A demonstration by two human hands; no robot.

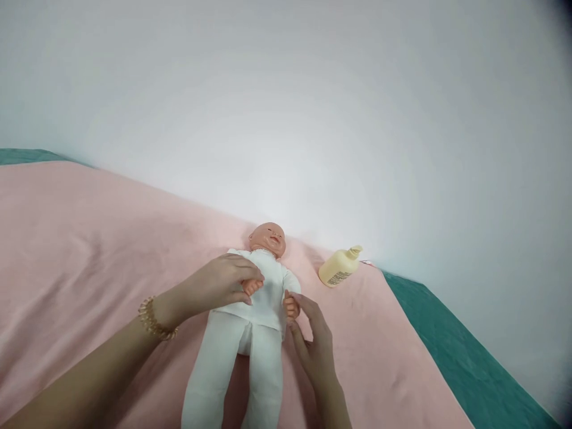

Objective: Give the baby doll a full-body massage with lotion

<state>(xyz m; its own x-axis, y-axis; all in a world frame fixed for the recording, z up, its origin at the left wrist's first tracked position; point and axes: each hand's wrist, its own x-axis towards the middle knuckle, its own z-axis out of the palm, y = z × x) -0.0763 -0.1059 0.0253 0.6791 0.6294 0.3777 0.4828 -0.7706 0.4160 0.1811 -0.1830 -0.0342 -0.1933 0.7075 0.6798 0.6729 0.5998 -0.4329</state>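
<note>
A baby doll (268, 298) in a white top and white trousers lies on its back on the pink cloth (116, 238), its head away from me. My left hand (226, 277) is wrapped over one of the doll's arms, and that arm's small fist shows between my thumb and fingers. Thumb and fingers of my right hand (315, 336) close around the doll's other hand (291, 307), beside its hip. A beaded bracelet (154, 320) circles my left wrist. The doll's feet are out of the picture.
Right of the doll's head stands a pale yellow pump bottle (339, 268) with dark print, leaning in this view. Green cloth (465, 345) shows past the pink cloth's edges. A plain white wall (286, 107) rises directly behind the doll's head.
</note>
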